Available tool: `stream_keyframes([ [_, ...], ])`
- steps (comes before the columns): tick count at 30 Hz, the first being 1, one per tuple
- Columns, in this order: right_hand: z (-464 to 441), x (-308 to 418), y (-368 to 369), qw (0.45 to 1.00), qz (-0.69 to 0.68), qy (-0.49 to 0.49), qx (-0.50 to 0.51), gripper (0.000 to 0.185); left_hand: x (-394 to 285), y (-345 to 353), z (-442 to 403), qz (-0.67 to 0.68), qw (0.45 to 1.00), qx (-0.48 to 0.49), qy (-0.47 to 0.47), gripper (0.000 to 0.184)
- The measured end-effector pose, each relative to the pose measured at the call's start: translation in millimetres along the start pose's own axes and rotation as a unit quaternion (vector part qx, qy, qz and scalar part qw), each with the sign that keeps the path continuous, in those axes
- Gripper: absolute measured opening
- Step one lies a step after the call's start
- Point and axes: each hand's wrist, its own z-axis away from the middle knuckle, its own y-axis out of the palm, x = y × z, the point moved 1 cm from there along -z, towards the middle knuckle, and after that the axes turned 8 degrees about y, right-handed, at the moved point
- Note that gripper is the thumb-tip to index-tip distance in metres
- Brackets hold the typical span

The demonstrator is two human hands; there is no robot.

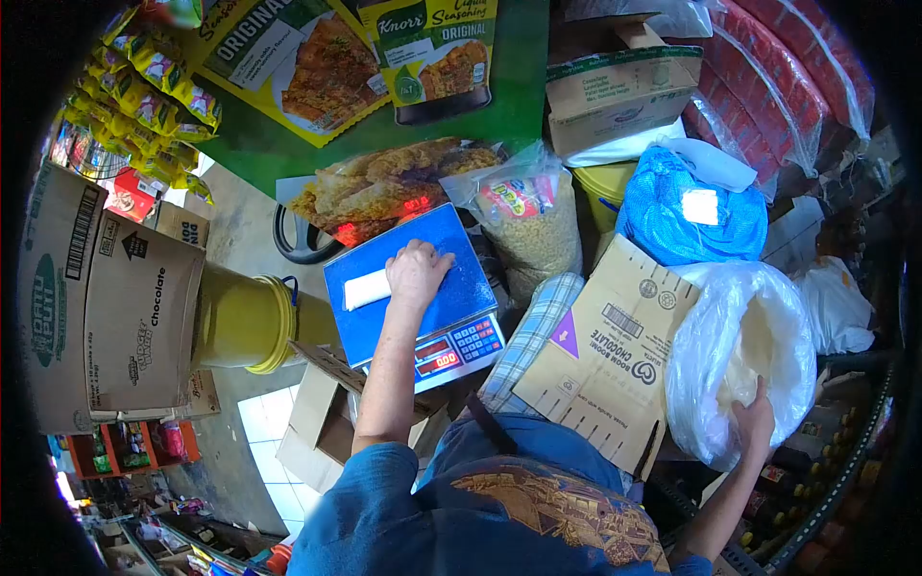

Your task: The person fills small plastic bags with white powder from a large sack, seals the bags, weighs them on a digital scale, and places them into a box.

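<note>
My left hand (pixel 420 276) is closed over the right end of a white, roll-shaped packet (pixel 366 289). The packet lies on the blue platform of a digital scale (pixel 420 230), and a red display on the scale's front reads about 0.00. Over on the right, my right hand (pixel 754 422) is at the near rim of a large clear plastic bag (pixel 693 384) with pale contents. Its index finger points out over the bag's opening and its thumb is apart; the other fingers are partly hidden.
A flattened chocolate carton (pixel 615 336) lies between scale and bag. Behind stand a clear bag of pale pellets (pixel 533 226), a blue sack (pixel 687 211) and an open carton (pixel 624 96). To the left are a yellow bucket (pixel 245 317) and stacked boxes (pixel 134 307).
</note>
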Motion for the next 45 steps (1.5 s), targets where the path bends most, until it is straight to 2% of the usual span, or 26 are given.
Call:
stream_keyframes([
  [3,8.7,3.7,-10.1,0.999,-0.042,0.006,0.004,0.079,-6.2,-8.3,0.8,0.071,0.996,0.045,-0.035,0.043],
  [5,11.8,1.5,-11.6,0.997,-0.071,0.014,0.003,0.079,0.7,-11.2,-2.3,0.264,0.962,-0.06,-0.024,0.052],
  [8,9.2,-12.8,-4.9,0.977,-0.214,-0.004,0.0,0.076,-37.9,-49.1,-16.5,0.409,0.905,-0.112,0.021,0.049],
  [10,9.6,-16.7,-1.4,0.973,-0.229,-0.005,-0.036,0.076,-90.9,-65.4,-25.0,0.501,0.858,-0.075,0.086,0.05],
  [12,16.5,-9.5,-2.1,0.965,-0.262,0.006,-0.022,0.076,-164.3,-76.2,-24.4,0.555,0.809,0.049,0.188,0.055],
  [13,19.3,-7.5,-2.4,0.955,-0.295,0.027,-0.013,0.076,-208.4,-55.3,-15.6,0.539,0.802,0.039,0.254,0.061],
  [14,17.7,-10.1,-0.3,0.956,-0.292,0.033,-0.011,0.076,-256.1,-48.8,3.5,0.634,0.719,0.156,0.239,0.067],
  [15,20.2,-7.1,-3.1,0.958,-0.287,0.027,-0.011,0.076,-297.9,-38.7,24.3,0.598,0.704,0.169,0.343,0.079],
  [16,25.2,-3.4,-6.8,0.952,-0.304,0.047,-0.01,0.075,-327.4,-43.8,45.7,0.652,0.618,0.228,0.376,0.09],
  [17,28.3,-3.0,-9.2,0.944,-0.321,0.068,-0.01,0.075,-356.3,-30.1,66.9,0.628,0.599,0.293,0.402,0.099],
  [19,22.3,-22.0,0.0,0.946,-0.322,0.032,-0.012,0.075,-385.2,-15.2,98.7,0.537,0.632,0.229,0.509,0.102],
  [23,21.7,-27.6,-1.8,0.951,-0.307,0.015,0.01,0.074,-378.8,11.3,118.1,0.5,0.67,0.165,0.524,0.096],
  [27,26.0,-2.4,-14.6,0.96,-0.272,0.064,0.017,0.074,-305.8,20.8,62.3,0.432,0.798,0.02,0.42,0.071],
  [28,10.4,-12.3,-2.9,0.979,-0.201,0.037,0.003,0.074,-277.4,-8.5,36.3,0.393,0.844,0.089,0.354,0.065],
  [29,1.8,-18.8,3.0,0.992,-0.128,0.01,-0.01,0.075,-241.2,13.5,17.7,0.355,0.867,-0.032,0.348,0.058],
  [30,11.4,-10.3,1.4,0.986,-0.158,-0.014,-0.043,0.067,-205.6,8.9,6.8,0.354,0.874,-0.153,0.296,0.049],
  [31,5.0,-20.6,5.8,0.986,-0.162,-0.011,-0.046,0.067,-171.1,-5.3,-6.9,0.307,0.913,-0.126,0.239,0.04],
  [32,-5.0,-33.1,10.7,0.977,-0.131,-0.09,-0.144,0.061,-136.0,0.0,-14.9,0.207,0.939,-0.194,0.195,0.034],
  [33,-10.5,-39.7,14.6,0.952,-0.097,-0.167,-0.239,0.055,-102.3,0.5,-24.6,0.127,0.964,-0.169,0.164,0.032],
  [34,-4.9,-39.5,5.1,0.947,-0.241,-0.077,-0.196,0.036,-74.1,-4.3,-29.4,0.066,0.98,-0.144,0.117,0.033],
  [36,6.6,-47.7,-30.8,0.945,-0.265,-0.01,-0.192,0.03,-37.5,-13.5,-35.4,-0.047,0.997,-0.053,0.039,0.043],
  [38,15.1,-45.1,-50.5,0.938,-0.287,0.057,-0.189,0.025,-15.7,-5.1,-35.7,-0.144,0.989,0.002,0.039,0.052],
  [40,24.8,-32.3,-61.4,0.893,-0.411,0.042,-0.176,0.015,-6.3,-1.0,-31.5,-0.177,0.982,-0.004,0.062,0.051],
  [42,32.7,-13.3,-57.2,0.922,-0.316,-0.061,-0.217,0.017,-2.7,2.5,-29.7,-0.223,0.965,0.125,0.058,0.044],
  [43,50.6,16.2,-61.3,0.924,-0.256,-0.094,-0.266,0.019,2.0,8.1,-29.1,-0.221,0.966,0.121,0.064,0.044],
  [45,49.3,9.0,-61.2,0.911,-0.28,-0.072,-0.294,0.018,14.3,20.9,-27.1,-0.222,0.961,0.151,0.064,0.036],
])
